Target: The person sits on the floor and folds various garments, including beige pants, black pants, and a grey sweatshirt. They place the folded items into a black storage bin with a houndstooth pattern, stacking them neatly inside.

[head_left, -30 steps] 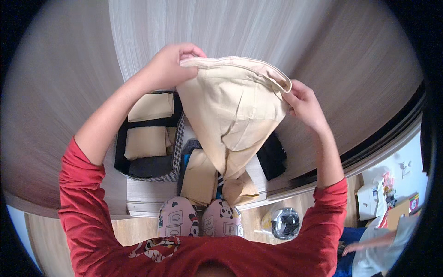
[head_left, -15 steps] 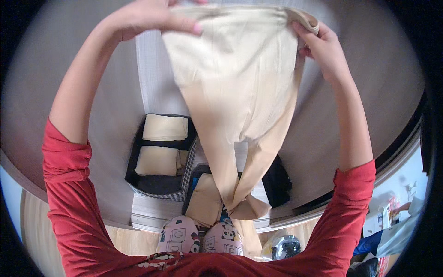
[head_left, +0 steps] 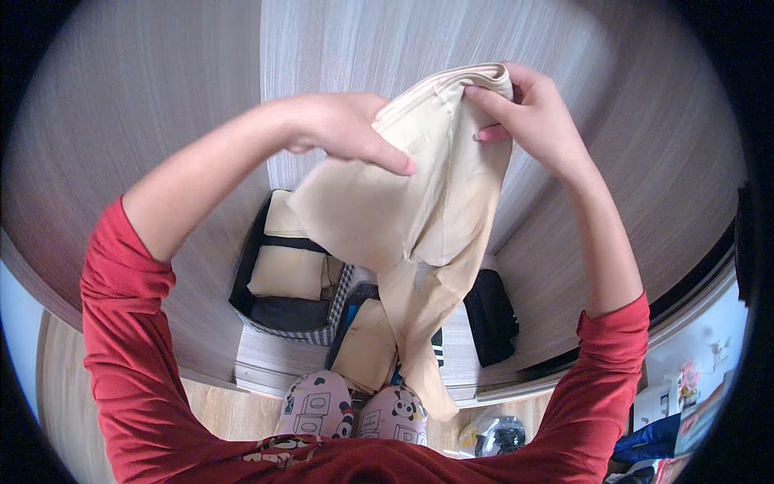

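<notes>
A pair of cream trousers (head_left: 435, 161) hangs in front of me, waistband up and folded double, with the legs dangling toward my knees. My right hand (head_left: 524, 113) pinches the waistband at its upper right corner, thumb in front. My left hand (head_left: 355, 133) is closed on the trousers' left side; its thumb lies across the front and the other fingers are hidden behind the cloth.
Below to the left, a black checked fabric box (head_left: 298, 327) holds folded cream cloth (head_left: 288, 272) and dark cloth. Beside it, tan cloth (head_left: 364, 347) lies near my knees. Folded black clothing (head_left: 489, 319) rests at right on the cabinet floor. Wood-grain panels (head_left: 161, 121) surround this.
The trousers have gone from spread wide to folded over at the waist. My left hand has moved right and down, closer to my right hand, which has come slightly lower.
</notes>
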`<state>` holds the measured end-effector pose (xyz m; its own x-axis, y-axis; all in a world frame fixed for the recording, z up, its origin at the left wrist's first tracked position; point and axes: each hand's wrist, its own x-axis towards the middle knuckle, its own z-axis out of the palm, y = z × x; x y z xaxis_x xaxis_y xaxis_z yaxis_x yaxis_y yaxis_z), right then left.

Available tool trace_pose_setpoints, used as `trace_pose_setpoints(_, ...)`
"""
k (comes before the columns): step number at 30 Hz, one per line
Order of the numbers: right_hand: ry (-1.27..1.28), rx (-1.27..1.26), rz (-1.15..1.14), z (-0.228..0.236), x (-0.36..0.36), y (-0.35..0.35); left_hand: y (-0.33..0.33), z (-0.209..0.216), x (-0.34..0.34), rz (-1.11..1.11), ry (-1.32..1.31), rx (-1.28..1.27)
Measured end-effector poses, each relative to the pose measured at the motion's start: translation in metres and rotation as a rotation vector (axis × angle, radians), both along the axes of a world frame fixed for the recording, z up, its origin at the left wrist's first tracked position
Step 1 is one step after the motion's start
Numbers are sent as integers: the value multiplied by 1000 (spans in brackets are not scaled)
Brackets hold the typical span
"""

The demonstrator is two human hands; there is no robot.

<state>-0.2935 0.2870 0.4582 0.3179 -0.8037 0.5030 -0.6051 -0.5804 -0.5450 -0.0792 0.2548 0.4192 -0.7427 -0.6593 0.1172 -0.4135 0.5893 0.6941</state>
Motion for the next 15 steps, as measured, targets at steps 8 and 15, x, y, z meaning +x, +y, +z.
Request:
trace_pose_setpoints(8,8,-80,47,-17,-7,-12,-19,-6,5,242,-95,-463)
trace_pose_setpoints(15,189,-210,154,-22,-15,-3,-25,-2,-1,140,607,804)
